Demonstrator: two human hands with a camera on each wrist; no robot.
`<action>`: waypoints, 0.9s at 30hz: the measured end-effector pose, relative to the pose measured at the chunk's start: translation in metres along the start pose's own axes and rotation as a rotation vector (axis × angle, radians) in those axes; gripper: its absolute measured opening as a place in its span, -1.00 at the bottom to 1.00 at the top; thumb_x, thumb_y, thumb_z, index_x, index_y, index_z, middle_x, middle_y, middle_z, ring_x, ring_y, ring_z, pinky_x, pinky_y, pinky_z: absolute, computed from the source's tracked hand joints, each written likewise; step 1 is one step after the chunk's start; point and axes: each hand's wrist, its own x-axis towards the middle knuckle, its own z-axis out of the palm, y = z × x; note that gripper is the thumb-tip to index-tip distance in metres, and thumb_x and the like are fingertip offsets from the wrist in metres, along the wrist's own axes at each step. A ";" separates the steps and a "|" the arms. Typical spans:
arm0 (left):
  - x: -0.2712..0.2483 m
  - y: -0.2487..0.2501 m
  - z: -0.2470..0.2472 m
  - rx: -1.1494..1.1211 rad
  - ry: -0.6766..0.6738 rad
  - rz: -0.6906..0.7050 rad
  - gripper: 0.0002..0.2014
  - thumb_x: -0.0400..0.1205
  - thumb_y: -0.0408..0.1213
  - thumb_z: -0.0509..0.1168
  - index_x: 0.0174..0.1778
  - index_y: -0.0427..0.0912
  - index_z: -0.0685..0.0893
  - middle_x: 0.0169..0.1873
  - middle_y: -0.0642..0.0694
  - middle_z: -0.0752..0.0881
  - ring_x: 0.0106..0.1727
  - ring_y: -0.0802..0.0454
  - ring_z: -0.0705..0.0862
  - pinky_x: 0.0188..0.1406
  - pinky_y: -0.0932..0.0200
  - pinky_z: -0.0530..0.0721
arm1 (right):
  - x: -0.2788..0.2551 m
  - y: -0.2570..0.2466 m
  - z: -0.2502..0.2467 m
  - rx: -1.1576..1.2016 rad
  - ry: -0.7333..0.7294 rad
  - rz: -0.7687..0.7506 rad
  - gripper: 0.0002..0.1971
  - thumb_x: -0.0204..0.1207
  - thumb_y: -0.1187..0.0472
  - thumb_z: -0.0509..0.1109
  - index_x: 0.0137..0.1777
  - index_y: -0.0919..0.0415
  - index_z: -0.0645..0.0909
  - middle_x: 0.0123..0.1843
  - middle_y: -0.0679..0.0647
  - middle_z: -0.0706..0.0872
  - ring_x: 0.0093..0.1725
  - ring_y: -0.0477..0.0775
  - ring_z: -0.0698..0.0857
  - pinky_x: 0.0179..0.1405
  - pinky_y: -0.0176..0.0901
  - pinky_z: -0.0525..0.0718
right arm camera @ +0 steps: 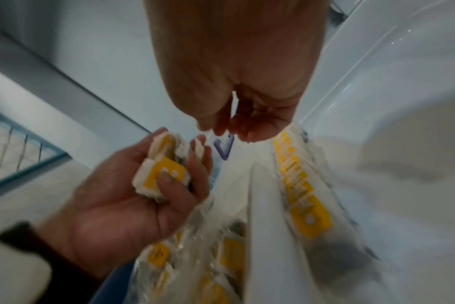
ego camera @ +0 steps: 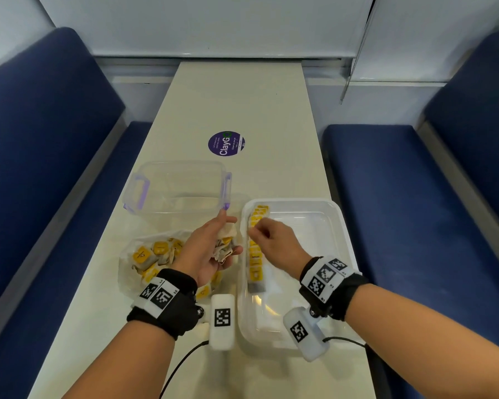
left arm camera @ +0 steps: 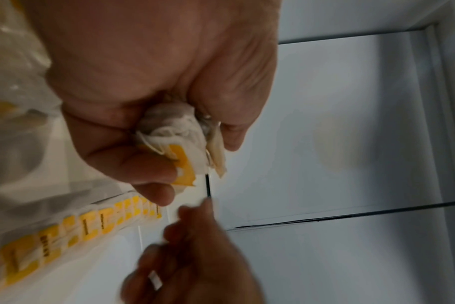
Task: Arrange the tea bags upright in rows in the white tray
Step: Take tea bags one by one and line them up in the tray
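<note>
My left hand [ego camera: 222, 246] is palm up over the table and grips a small bunch of tea bags [ego camera: 224, 250] with yellow tags, its thumb pressing one tag [right arm camera: 166, 174]. The white tray [ego camera: 340, 226] lies to its right. Along the tray's left wall stands a row of upright tea bags [ego camera: 255, 260]. My right hand [ego camera: 257, 230] hovers at the far part of that row with its fingers loosely curled down; in the blurred right wrist view nothing shows between its fingertips [right arm camera: 255, 133]. The two hands are close together.
A clear plastic bag [ego camera: 150, 254] with several loose tea bags lies under my left wrist. A clear box [ego camera: 182, 182] with purple latches stands behind it. A purple round sticker [ego camera: 226, 144] is on the table. Blue benches [ego camera: 41, 139] flank both sides.
</note>
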 end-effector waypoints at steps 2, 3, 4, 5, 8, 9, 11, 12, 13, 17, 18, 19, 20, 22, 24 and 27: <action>0.000 0.000 0.002 -0.016 -0.001 -0.011 -0.55 0.67 0.23 0.19 0.17 -0.04 0.72 -0.20 -0.16 0.74 -0.29 -0.08 0.73 -0.45 0.18 0.47 | -0.001 -0.012 -0.006 0.190 -0.023 -0.024 -0.76 0.60 0.00 0.35 -0.22 0.12 0.56 -0.32 -0.05 0.58 -0.28 -0.02 0.58 -0.15 -0.01 0.63; -0.001 0.001 0.005 -0.016 -0.003 -0.019 -0.54 0.68 0.25 0.16 0.17 -0.02 0.72 -0.20 -0.16 0.76 -0.29 -0.08 0.73 -0.43 0.17 0.47 | -0.001 -0.017 -0.007 0.198 -0.046 -0.039 -0.79 0.58 -0.03 0.38 -0.19 0.08 0.59 -0.28 -0.06 0.61 -0.27 -0.06 0.59 -0.14 -0.07 0.65; -0.002 0.001 0.007 -0.012 -0.011 -0.025 -0.54 0.69 0.25 0.12 0.18 0.00 0.71 -0.19 -0.15 0.78 -0.29 -0.08 0.72 -0.41 0.17 0.47 | -0.002 -0.021 -0.008 0.170 -0.061 -0.053 -0.80 0.54 -0.05 0.42 -0.15 0.07 0.62 -0.26 -0.06 0.64 -0.27 -0.11 0.60 -0.16 -0.16 0.63; -0.003 0.002 0.010 -0.004 -0.023 -0.028 -0.53 0.70 0.25 0.08 0.19 0.01 0.71 -0.19 -0.14 0.80 -0.30 -0.06 0.71 -0.40 0.17 0.47 | -0.001 -0.022 -0.007 0.137 -0.064 -0.063 -0.78 0.50 -0.05 0.46 -0.13 0.09 0.64 -0.26 -0.07 0.64 -0.28 -0.14 0.60 -0.18 -0.24 0.61; -0.004 0.001 0.013 0.056 -0.078 -0.009 -0.50 0.68 0.27 0.10 0.19 -0.02 0.70 -0.20 -0.12 0.79 -0.33 -0.02 0.68 -0.45 0.21 0.45 | 0.001 -0.022 -0.005 0.188 -0.034 -0.059 -0.85 0.46 0.15 0.53 -0.21 0.16 0.62 -0.29 -0.02 0.62 -0.30 -0.10 0.59 -0.19 -0.16 0.65; -0.004 0.000 0.013 0.075 -0.101 0.005 -0.49 0.64 0.28 0.16 0.18 -0.06 0.71 -0.21 -0.12 0.77 -0.33 -0.01 0.67 -0.46 0.21 0.45 | 0.001 -0.022 -0.005 0.259 -0.024 -0.044 -0.86 0.47 0.22 0.51 -0.25 0.17 0.61 -0.31 0.01 0.62 -0.32 -0.07 0.58 -0.23 -0.13 0.66; -0.004 -0.002 0.010 0.100 -0.127 0.040 -0.51 0.52 0.24 0.31 0.12 -0.10 0.71 -0.22 -0.12 0.74 -0.29 0.00 0.67 -0.45 0.20 0.44 | 0.000 -0.023 -0.007 0.423 -0.011 -0.002 -0.85 0.50 0.31 0.48 -0.26 0.21 0.59 -0.36 0.04 0.60 -0.39 -0.06 0.57 -0.38 -0.20 0.60; -0.005 -0.003 0.008 0.105 -0.132 0.055 -0.54 0.47 0.19 0.37 0.09 -0.09 0.71 -0.23 -0.11 0.74 -0.29 0.01 0.67 -0.44 0.20 0.43 | 0.000 -0.024 -0.009 0.488 -0.005 0.009 -0.86 0.52 0.33 0.46 -0.25 0.24 0.59 -0.37 0.06 0.61 -0.41 -0.05 0.59 -0.42 -0.23 0.58; -0.005 -0.004 0.007 0.107 -0.135 0.065 -0.58 0.45 0.13 0.42 0.07 -0.08 0.71 -0.24 -0.10 0.73 -0.28 0.01 0.66 -0.43 0.20 0.42 | -0.001 -0.025 -0.010 0.535 0.001 0.016 -0.87 0.52 0.35 0.45 -0.23 0.25 0.59 -0.37 0.08 0.62 -0.43 -0.04 0.61 -0.44 -0.23 0.59; -0.004 -0.007 0.002 0.116 -0.135 0.066 -0.68 0.41 -0.15 0.54 0.05 -0.10 0.71 -0.26 -0.12 0.70 -0.28 0.01 0.65 -0.47 0.22 0.42 | 0.000 -0.027 -0.018 0.625 0.052 0.037 -0.87 0.51 0.43 0.42 -0.08 0.22 0.56 -0.39 0.12 0.61 -0.47 -0.01 0.63 -0.46 -0.23 0.62; -0.003 -0.008 0.002 0.122 -0.113 0.064 -0.70 0.41 -0.20 0.55 0.02 -0.10 0.70 -0.27 -0.12 0.70 -0.29 0.01 0.65 -0.48 0.22 0.43 | 0.001 -0.026 -0.021 0.597 0.088 0.036 -0.83 0.51 0.44 0.40 -0.03 0.19 0.53 -0.41 0.12 0.57 -0.47 0.03 0.62 -0.48 -0.22 0.61; -0.002 -0.008 0.002 0.128 -0.084 0.067 -0.74 0.42 -0.26 0.56 -0.02 -0.10 0.69 -0.28 -0.12 0.69 -0.30 0.01 0.65 -0.49 0.23 0.44 | 0.002 -0.025 -0.023 0.534 0.131 0.025 -0.80 0.50 0.45 0.37 -0.03 0.16 0.51 -0.42 0.13 0.53 -0.46 0.07 0.61 -0.50 -0.22 0.59; 0.000 -0.009 0.001 0.136 -0.054 0.077 -0.77 0.44 -0.32 0.56 -0.06 -0.09 0.68 -0.29 -0.12 0.68 -0.32 0.02 0.65 -0.49 0.23 0.44 | 0.003 -0.024 -0.025 0.447 0.166 0.008 -0.80 0.49 0.44 0.35 -0.05 0.13 0.51 -0.43 0.13 0.49 -0.45 0.10 0.61 -0.50 -0.23 0.59; 0.001 -0.009 0.001 0.153 -0.015 0.114 -0.76 0.45 -0.39 0.56 -0.07 -0.08 0.69 -0.30 -0.10 0.69 -0.33 0.03 0.63 -0.48 0.23 0.44 | 0.005 -0.023 -0.028 0.234 0.194 -0.032 -0.82 0.46 0.42 0.31 -0.18 0.08 0.56 -0.48 0.05 0.49 -0.42 0.16 0.65 -0.44 -0.17 0.64; 0.000 -0.008 0.002 0.185 -0.016 0.161 -0.66 0.43 -0.43 0.57 0.06 -0.02 0.73 -0.31 -0.07 0.69 -0.33 0.03 0.61 -0.45 0.21 0.43 | 0.006 -0.023 -0.029 0.038 0.163 -0.055 -0.84 0.46 0.36 0.33 -0.26 0.09 0.61 -0.50 -0.04 0.55 -0.32 0.19 0.73 -0.27 -0.09 0.73; -0.001 -0.008 0.007 0.290 -0.063 0.197 -0.56 0.41 -0.41 0.60 0.17 0.04 0.76 -0.36 -0.05 0.63 -0.37 0.04 0.56 -0.45 0.21 0.36 | 0.003 -0.026 -0.029 -0.038 0.100 -0.057 -0.87 0.46 0.30 0.37 -0.30 0.20 0.67 -0.47 -0.03 0.64 -0.32 0.09 0.74 -0.21 -0.07 0.75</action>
